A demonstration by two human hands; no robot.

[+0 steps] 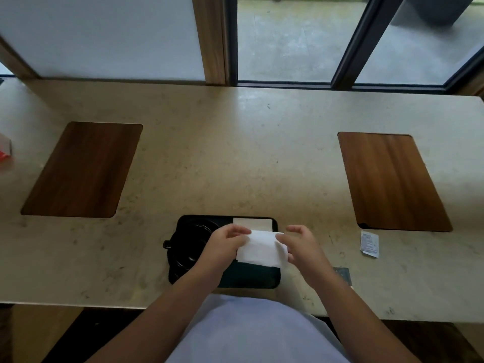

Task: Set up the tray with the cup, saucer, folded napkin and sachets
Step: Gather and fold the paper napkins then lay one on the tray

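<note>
A black tray (251,280) lies at the near edge of the beige counter. On its left part stands a black cup (188,242) on a black saucer (178,268), partly hidden by my left wrist. A pale sachet (252,222) lies at the tray's far edge. Above the tray I hold a white napkin (260,248): my left hand (226,244) pinches its left edge and my right hand (298,246) pinches its right edge. Another white sachet (369,243) lies on the counter to the right of the tray.
Two wooden inlay panels sit in the counter, one at the left (83,170) and one at the right (390,182). A red and white box (5,150) is at the far left edge. A small dark square (343,275) lies near my right forearm. Windows run behind.
</note>
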